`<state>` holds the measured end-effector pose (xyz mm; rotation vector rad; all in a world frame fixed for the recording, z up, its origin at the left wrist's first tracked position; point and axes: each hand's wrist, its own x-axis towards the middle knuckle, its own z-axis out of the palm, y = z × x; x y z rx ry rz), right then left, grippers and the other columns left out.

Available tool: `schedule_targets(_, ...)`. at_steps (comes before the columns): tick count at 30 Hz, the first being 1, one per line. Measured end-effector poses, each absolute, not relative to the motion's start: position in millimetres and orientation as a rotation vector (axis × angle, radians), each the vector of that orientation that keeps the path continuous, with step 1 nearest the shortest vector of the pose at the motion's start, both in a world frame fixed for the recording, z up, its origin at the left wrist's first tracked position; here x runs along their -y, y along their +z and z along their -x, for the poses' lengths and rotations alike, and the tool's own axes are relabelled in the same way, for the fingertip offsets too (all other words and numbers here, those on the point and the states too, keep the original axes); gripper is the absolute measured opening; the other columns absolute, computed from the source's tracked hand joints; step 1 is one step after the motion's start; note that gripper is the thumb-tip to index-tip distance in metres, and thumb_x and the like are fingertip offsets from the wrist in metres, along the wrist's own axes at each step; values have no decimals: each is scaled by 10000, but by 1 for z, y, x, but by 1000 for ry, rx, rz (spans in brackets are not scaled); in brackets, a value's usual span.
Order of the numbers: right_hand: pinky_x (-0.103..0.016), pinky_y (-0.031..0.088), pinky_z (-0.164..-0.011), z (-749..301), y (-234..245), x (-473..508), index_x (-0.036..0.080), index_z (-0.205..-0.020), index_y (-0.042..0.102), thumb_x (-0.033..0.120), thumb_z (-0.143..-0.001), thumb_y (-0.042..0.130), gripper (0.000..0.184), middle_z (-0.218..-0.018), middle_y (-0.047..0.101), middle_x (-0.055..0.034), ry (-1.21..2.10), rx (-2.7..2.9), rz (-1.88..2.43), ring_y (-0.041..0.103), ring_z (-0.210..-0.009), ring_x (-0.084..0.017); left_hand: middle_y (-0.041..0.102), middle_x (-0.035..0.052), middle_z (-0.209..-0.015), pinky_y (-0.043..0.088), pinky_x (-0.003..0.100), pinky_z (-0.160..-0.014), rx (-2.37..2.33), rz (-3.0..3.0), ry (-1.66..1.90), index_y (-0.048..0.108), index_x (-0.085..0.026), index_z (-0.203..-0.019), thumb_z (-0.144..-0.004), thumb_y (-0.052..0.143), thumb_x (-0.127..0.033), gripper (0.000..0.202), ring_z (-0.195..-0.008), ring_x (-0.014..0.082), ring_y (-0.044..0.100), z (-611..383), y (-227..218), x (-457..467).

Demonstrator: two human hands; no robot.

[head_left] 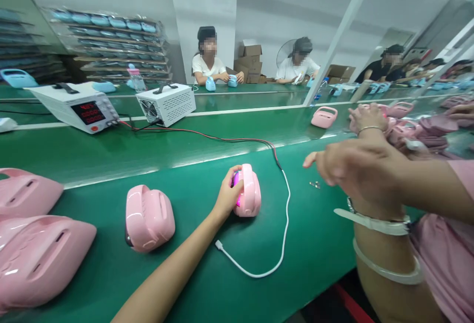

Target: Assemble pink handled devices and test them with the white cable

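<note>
My left hand (227, 195) reaches across the green belt (318, 244) and grips the left side of a small pink handled device (250, 190) that stands on edge; a magenta light glows by my fingers. A white cable (283, 234) loops past the device, and its plug end lies loose on the belt near my forearm. My right hand (342, 167) hovers above the belt at the right with white bands on its wrist and one finger pointing left. It holds nothing that I can see. A neighbour's arm in a pink sleeve (437, 189) overlaps it.
Another pink device (148, 218) lies left of my arm, and larger pink shells (37, 259) sit at the far left. Two white power units (79, 108) (166, 103) stand behind, feeding red and black wires. Small metal bits (314, 183) lie on the belt. Co-workers sit opposite and to my right.
</note>
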<state>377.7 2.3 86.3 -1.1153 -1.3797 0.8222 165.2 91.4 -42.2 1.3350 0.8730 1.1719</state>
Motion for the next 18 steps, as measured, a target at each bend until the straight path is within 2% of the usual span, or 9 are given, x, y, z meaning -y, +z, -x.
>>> schedule_targets(2,-289,397,-557,-400,64,-10,197,-614,623,551,-682,715,372,-567,532,-9,614,1462,1421,484,-541,-138,594,47,-1016,398,307,-860,-866,-1319,1174,552,-173,-1064,-710,565,-335,390,-951,224,543,-166,-42,-92)
schedule_targets(4,-286,366,-516,-427,33,-17,190,-730,661,645,-623,639,468,-575,557,-19,440,1440,1799,490,-530,-157,600,42,-982,399,300,-834,-859,-1307,1181,557,-172,-1060,-706,576,-341,393,-918,218,548,-167,-41,-91)
schedule_targets(5,-294,353,-518,-441,16,-20,176,-745,675,638,-621,618,481,-551,549,-26,365,1418,1901,486,-525,-168,603,40,-981,398,297,-833,-852,-1304,1186,561,-173,-1056,-705,582,-344,390,-917,217,549,-166,-41,-91)
schedule_targets(8,-306,343,-545,-469,-25,-23,170,-797,720,528,-653,594,406,-546,549,-34,199,1381,2075,501,-552,-193,603,40,-1025,399,291,-847,-821,-1304,1194,565,-182,-1051,-718,585,-362,379,-948,217,547,-165,-41,-92)
schedule_targets(12,-327,379,-565,-481,-47,-24,197,-911,749,425,-678,583,365,-631,631,-63,138,1357,2223,569,-611,-236,597,51,-1036,399,317,-875,-806,-1315,1182,543,-177,-1080,-729,563,-354,393,-969,231,546,-167,-47,-97)
schedule_targets(16,-417,444,-619,-479,-46,-19,269,-666,740,431,-637,583,228,-770,704,-132,157,1421,2241,643,-730,-338,572,112,-1165,354,402,-1002,-844,-1332,1217,535,-153,-1100,-706,524,-269,411,-1093,276,512,-171,-50,-83)
schedule_targets(18,-474,444,-602,-474,-43,-16,306,-534,689,496,-674,531,283,-779,700,-184,154,1496,2196,642,-715,-378,520,157,-1253,333,461,-1032,-929,-1329,1276,489,-141,-1203,-684,542,-237,530,-1170,313,466,-166,-38,-67)
